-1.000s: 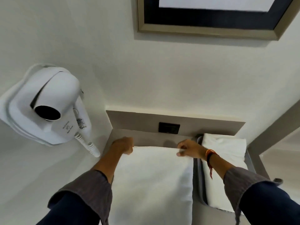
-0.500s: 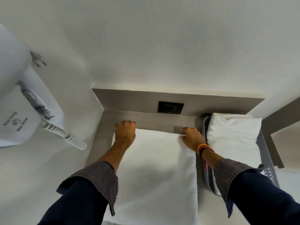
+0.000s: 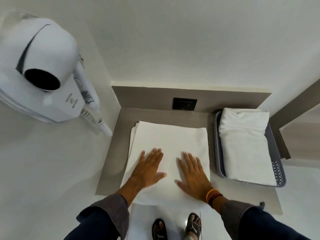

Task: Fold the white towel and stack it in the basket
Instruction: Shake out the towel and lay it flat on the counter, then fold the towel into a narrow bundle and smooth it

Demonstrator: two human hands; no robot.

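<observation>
Hands pressing flat on a half-folded towel, basket waiting alongside.
We are resting our left hand (image 3: 148,168) and right hand (image 3: 194,172), fingers spread and gripping nothing, on one white towel (image 3: 170,139) lying on the desk (image 3: 117,153); its near edge is overhanging, so we are risking a slide or skewed layers. The one basket (image 3: 216,144) is holding one folded towel (image 3: 245,141).

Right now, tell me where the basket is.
In the head view, the basket sits on the right end of the counter, beside the towel under both hands, already holding a folded towel.
</observation>
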